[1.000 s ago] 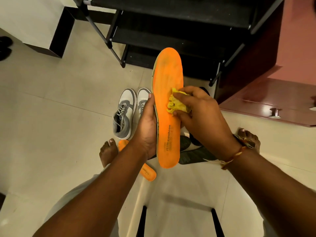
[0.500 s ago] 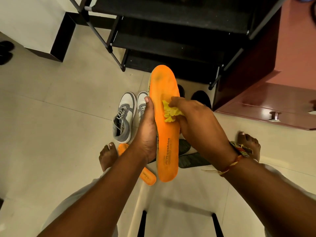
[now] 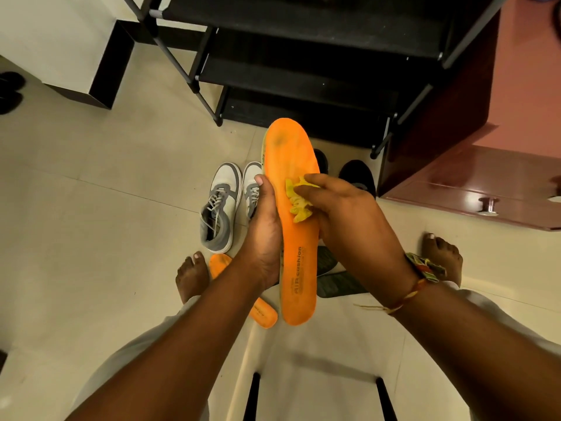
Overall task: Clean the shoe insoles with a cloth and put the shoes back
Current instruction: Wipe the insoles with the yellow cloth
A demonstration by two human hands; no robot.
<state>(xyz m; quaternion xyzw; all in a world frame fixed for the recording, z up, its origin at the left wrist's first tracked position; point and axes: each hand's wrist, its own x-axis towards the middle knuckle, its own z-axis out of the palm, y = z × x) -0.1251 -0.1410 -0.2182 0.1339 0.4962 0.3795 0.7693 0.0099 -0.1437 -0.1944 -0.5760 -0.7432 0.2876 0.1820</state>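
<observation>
An orange insole (image 3: 293,165) is held upright in front of me, toe end up, with a dark smudge near the toe. My left hand (image 3: 264,235) grips its left edge from behind, thumb on the rim. My right hand (image 3: 349,220) pinches a crumpled yellow cloth (image 3: 299,202) and presses it on the insole's middle. A second orange insole (image 3: 258,311) lies on the floor below my left arm. A grey and white pair of sneakers (image 3: 221,208) stands on the floor to the left of the held insole.
A black shoe rack (image 3: 303,71) stands ahead on the tiled floor. A dark red cabinet (image 3: 473,189) is at the right. Black shoes (image 3: 356,177) and dark insoles (image 3: 337,284) lie behind my right hand. My bare feet (image 3: 191,275) flank the insoles.
The insole and both hands have dropped lower in the view. The cloth has slid along the insole's middle under my right hand.
</observation>
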